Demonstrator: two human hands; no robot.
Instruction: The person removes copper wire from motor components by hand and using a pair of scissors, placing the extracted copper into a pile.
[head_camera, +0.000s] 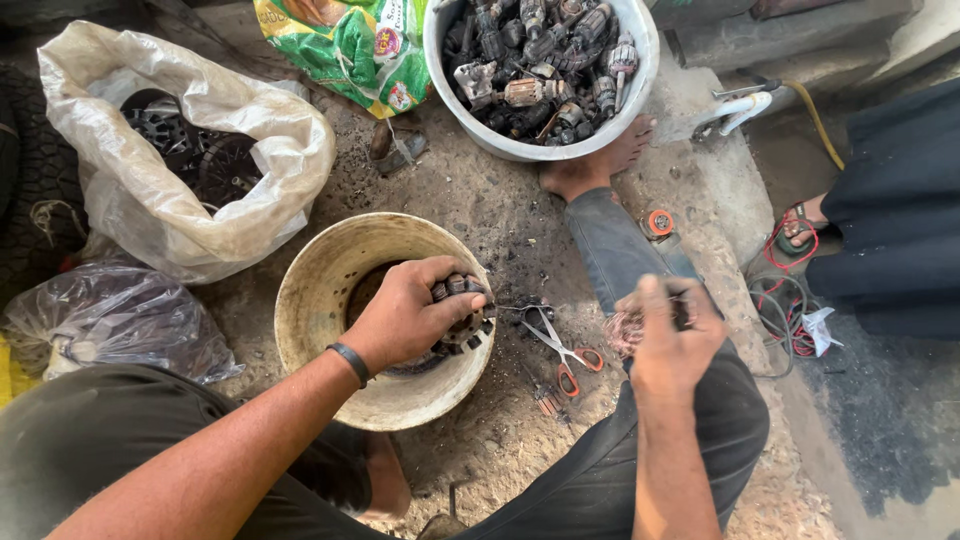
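My left hand (405, 312) grips a dark round motor part (462, 320) with blackened slots, held over the rim of a dirty cream bucket (310, 290) on the ground. My right hand (672, 335) is closed on a small bundle of reddish copper wire (625, 328), resting above my right knee. Between the two hands, scissors with orange handles (560, 350) lie on the dirt. An orange-handled screwdriver (545, 395) lies just below them.
A white tub (640, 70) full of dark motor armatures stands at the top, beside my bare foot (595, 165). A woven sack (150, 200) with black round parts sits at left, a clear plastic bag (110, 315) below it. Another person's sandalled foot (800, 228) and tangled wires (785, 310) are at right.
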